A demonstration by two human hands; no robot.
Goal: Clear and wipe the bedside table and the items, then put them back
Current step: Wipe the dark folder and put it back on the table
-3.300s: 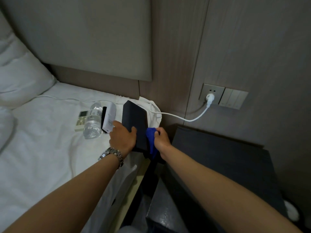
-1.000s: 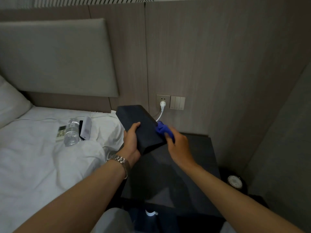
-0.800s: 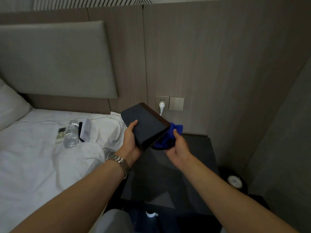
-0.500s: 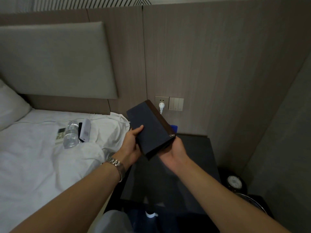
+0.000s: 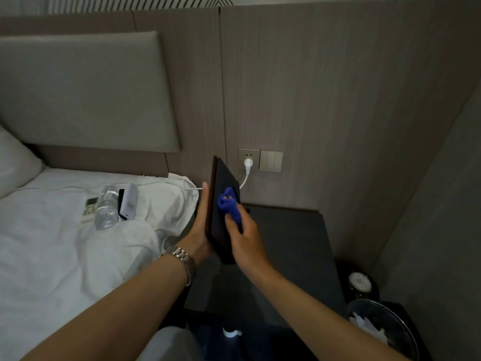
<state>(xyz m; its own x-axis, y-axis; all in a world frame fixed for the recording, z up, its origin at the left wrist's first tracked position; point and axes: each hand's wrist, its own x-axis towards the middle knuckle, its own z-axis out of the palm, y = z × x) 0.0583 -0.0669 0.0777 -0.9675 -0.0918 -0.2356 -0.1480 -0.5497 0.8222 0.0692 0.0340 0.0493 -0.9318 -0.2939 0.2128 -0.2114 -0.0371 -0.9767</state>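
— Blue cloth bunched in the right hand, pressed against the face of that flat black box. So we're in the wiping-the-items step?

— I'd say so. The box is up in the air, turned nearly on edge over the near-left corner of the dark bedside table, not resting on it. The left hand props it from behind, fingers straight along the back face.

— And the right?

— Fingers curled round the cloth, pinching it against the box.

— How does the box look?

— Matte, dark, thin and rigid, with a brownish edge along the left side. I can't tell whether it's clean yet.

— Next move?

— Probably finishing this face, then setting it down on the table top. That calls for tipping it flat without letting it slip off the open palm. The water bottle, remote and white device lie on the bed, apparently awaiting their turn.
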